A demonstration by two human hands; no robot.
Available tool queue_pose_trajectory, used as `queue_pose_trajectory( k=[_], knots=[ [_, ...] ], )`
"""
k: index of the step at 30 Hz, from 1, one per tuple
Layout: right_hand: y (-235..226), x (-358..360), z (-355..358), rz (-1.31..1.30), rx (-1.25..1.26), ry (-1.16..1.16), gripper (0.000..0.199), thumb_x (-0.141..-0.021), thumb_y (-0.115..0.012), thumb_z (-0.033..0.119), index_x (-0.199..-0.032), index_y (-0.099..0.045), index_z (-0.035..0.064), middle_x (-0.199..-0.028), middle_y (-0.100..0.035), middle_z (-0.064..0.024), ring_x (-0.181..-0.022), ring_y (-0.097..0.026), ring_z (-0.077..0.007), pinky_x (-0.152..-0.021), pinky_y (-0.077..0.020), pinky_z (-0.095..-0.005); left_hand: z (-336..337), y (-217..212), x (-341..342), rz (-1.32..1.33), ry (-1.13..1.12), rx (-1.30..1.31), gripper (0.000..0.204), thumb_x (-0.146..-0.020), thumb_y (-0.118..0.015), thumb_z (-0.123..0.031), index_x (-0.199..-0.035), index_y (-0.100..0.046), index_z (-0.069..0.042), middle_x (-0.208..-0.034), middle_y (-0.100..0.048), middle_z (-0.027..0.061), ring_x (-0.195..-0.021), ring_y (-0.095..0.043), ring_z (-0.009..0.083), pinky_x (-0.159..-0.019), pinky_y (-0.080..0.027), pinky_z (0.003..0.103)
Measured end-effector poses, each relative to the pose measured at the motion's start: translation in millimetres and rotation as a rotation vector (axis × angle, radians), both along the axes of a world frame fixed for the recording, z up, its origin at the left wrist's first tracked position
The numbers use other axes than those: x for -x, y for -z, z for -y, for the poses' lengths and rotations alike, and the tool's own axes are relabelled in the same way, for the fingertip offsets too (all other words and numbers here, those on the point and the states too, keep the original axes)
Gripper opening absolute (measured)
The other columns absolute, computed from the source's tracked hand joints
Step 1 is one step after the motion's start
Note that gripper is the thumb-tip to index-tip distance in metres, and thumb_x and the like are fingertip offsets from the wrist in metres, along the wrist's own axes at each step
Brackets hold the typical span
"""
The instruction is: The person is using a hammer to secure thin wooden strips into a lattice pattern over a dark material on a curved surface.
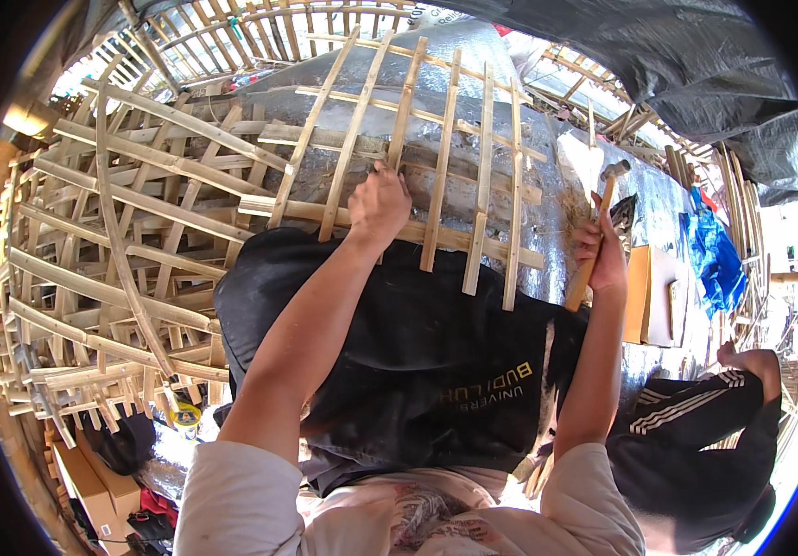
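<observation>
My right hand (603, 252) is closed around the wooden handle of a hammer (607, 193), raised with its metal head up, to the right of a slatted wooden frame (430, 208). The frame has several narrow slats laid across longer crosspieces. My left hand (381, 200) is over the frame's middle, fingers pinched together beside one slat (407, 97). Whatever is between those fingertips is too small or hidden to make out. Dark cloth (399, 371) covers my lap, and the near ends of the slats reach over it.
Many similar lattice frames (130, 241) are piled to my left. Silver sheeting (547, 250) lies under the work. A cardboard box (651, 295) and blue plastic (716, 255) are to the right. Another person in dark clothes (705, 435) sits close by at the lower right.
</observation>
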State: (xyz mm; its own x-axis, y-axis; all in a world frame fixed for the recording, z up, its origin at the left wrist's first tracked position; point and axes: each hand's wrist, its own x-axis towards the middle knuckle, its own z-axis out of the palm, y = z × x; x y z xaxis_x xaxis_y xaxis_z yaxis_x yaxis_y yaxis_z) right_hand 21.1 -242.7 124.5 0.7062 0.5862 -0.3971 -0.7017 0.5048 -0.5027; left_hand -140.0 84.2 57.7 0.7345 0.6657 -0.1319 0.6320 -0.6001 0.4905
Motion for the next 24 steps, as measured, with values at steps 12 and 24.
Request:
queue_pose_trajectory(
  k=[12,24],
  knots=[
    [57,-15,-2,0.566,1.307,-0.182,0.016,-0.100,-0.057,0.025,-0.098,-0.057,0.0085,-0.068,-0.047,0.0033,-0.046,-0.041,-0.0068,-0.038,-0.0338,-0.0252,1,-1,-1,0.031,-0.022,0.015,0.035,-0.102,-0.047,-0.029,-0.112,-0.052,0.004,-0.093,-0.071,0.0265,-0.090,-0.070,0.0450,-0.080,-0.057,0.053],
    [81,-16,1,0.662,1.640,-0.356,0.030,-0.097,-0.056,0.029,-0.111,-0.060,0.0028,-0.077,-0.058,-0.0087,-0.058,-0.056,-0.0183,-0.049,-0.0458,-0.0343,3,-4,0,0.011,-0.025,0.020,0.044,-0.102,-0.046,-0.029,-0.122,-0.053,0.008,-0.100,-0.070,0.0272,-0.094,-0.069,0.0451,-0.083,-0.057,0.052]
  ],
)
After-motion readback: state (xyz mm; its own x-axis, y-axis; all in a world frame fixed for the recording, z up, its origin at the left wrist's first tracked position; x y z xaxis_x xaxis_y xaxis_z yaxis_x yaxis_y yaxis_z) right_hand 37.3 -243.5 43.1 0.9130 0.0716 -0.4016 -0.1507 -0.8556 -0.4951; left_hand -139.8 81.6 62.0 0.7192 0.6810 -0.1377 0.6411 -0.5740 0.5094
